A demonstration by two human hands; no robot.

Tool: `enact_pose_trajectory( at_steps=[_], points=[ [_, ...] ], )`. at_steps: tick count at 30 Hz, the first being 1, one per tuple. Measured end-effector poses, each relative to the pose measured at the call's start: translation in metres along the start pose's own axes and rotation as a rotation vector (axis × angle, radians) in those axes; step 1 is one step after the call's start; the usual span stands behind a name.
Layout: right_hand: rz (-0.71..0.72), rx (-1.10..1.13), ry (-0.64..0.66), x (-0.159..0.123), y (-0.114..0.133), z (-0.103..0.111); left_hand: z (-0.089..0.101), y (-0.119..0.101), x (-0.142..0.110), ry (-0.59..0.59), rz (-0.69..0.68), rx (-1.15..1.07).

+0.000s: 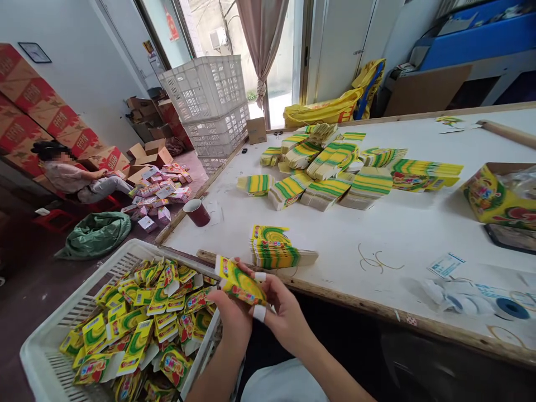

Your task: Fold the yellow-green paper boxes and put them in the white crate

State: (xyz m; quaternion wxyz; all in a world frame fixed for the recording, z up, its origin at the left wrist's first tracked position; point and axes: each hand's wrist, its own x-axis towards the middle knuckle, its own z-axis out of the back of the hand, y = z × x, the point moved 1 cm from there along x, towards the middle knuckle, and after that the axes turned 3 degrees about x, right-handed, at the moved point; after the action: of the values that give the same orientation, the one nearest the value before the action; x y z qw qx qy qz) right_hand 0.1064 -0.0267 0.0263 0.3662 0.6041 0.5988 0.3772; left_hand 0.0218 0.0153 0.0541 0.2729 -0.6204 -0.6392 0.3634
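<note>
Seated worker at the counter [419, 234], viewed from above; places are given relative to the counter.

Risks. The left hand [232, 318] and right hand [285, 315] are both closed on one small yellow-green carton [240, 283], held in the air just off the counter's near edge and above the crate's right rim. Two right fingertips wear white tape [259, 312]; taped tips probably grip printed card less surely, so the carton could slip and drop between crate and counter. Pressing too hard at a fold could crease the panel or tear a flap. The short stack [278, 248] lies at the near edge just beyond the hands; a forearm sweep could push it over. The red cup [197, 212] stands near the counter's left edge, and a knock could send it to the floor.

Containers. A white crate [46, 346], below and left of the counter, holds a loose heap of cartons [142, 324] lying in all directions. Stacked white crates [209, 106] beyond the far left corner show no contents. On the counter's right end, an open printed box [494, 201] holds clear plastic; what else it contains cannot be told. Flat blanks [335, 167] lie piled mid-counter, in no container.
</note>
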Motion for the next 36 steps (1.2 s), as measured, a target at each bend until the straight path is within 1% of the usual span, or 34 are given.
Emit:
enact_pose_trajectory(
  at_steps=[2,3,5,7,11,16,18,20,22,26,29,31,33,35,36],
  points=[
    [0.048,0.048,-0.075,0.006,0.003,0.009,-0.001,0.003,0.0,0.104,0.027,0.041],
    [0.073,0.078,-0.082,0.007,0.005,0.013,0.0,0.005,0.0,0.146,0.043,0.067],
    [0.093,0.137,-0.054,0.009,0.011,0.019,0.005,0.009,0.001,0.178,0.087,0.112],
    [0.076,0.182,-0.021,0.008,0.014,0.022,0.012,0.013,0.003,0.158,0.104,0.165],
    [0.036,0.238,-0.021,0.005,0.011,0.023,0.025,0.019,0.003,0.093,0.025,0.286],
    [0.023,0.277,-0.045,0.003,0.005,0.01,0.033,0.02,0.001,0.066,-0.092,0.478],
    [0.016,0.264,-0.079,0.003,0.004,0.006,0.034,0.02,0.001,0.049,-0.118,0.493],
    [0.024,0.231,-0.116,0.004,0.005,0.006,0.035,0.02,0.001,0.047,-0.127,0.472],
    [0.035,0.192,-0.126,0.006,0.007,0.009,0.035,0.02,0.003,0.055,-0.117,0.434],
    [-0.02,0.131,-0.053,0.006,0.006,0.019,0.035,0.012,0.009,0.018,-0.1,0.343],
    [-0.044,0.102,-0.029,0.006,0.002,0.022,0.034,0.003,0.01,0.055,-0.142,0.401],
    [-0.014,0.066,-0.035,0.006,0.0,0.027,0.034,-0.003,0.01,0.081,-0.167,0.459],
    [0.055,-0.054,-0.057,0.005,0.002,0.036,0.036,-0.011,0.012,0.139,-0.163,0.501],
    [0.152,-0.292,-0.056,0.003,0.007,0.047,0.04,-0.023,0.015,0.236,-0.149,0.507],
    [0.203,-0.432,-0.028,0.001,0.01,0.052,0.043,-0.029,0.017,0.298,-0.136,0.514]
  ],
)
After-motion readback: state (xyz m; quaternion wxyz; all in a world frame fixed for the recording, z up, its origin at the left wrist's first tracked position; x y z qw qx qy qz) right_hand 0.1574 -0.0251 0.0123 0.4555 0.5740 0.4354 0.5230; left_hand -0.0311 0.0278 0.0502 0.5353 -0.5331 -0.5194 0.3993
